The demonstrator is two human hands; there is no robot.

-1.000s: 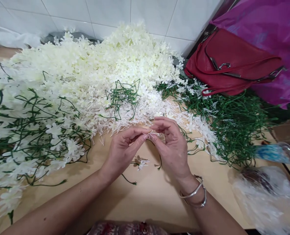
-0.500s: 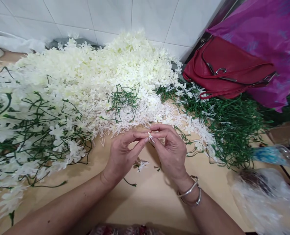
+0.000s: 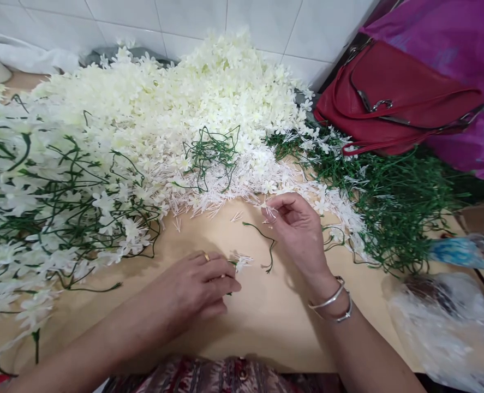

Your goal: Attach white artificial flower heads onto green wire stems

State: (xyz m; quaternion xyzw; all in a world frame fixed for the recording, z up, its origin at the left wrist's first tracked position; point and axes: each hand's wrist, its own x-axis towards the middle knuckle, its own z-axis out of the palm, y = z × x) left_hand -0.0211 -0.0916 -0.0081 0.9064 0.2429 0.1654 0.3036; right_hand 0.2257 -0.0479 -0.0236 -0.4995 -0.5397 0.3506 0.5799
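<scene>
My right hand (image 3: 301, 234) pinches a small white artificial flower (image 3: 265, 207) between thumb and fingertips, with thin white stamens sticking out of it. Below it on the table lies a loose green plastic stem (image 3: 266, 237). My left hand (image 3: 209, 281), palm down with fingers curled, closes over another green stem near the tabletop; most of that stem is hidden under the fingers. White stamens (image 3: 243, 261) at its upper end show just past my left fingertips. A few loose white stamens (image 3: 236, 216) lie between the hands and the large flower heap.
A big heap of white flowers (image 3: 163, 103) runs along the tiled wall. Flowers on green stems (image 3: 82, 191) spread at left. Bare green stems (image 3: 401, 207) pile up at right, beside a red handbag (image 3: 413, 93), a clear plastic bag (image 3: 442, 322) and a plastic cup (image 3: 458, 252).
My hands, together at one flower before, have parted. The left has moved down and left onto the stem on the table; the right has shifted slightly right and up, keeping the flower.
</scene>
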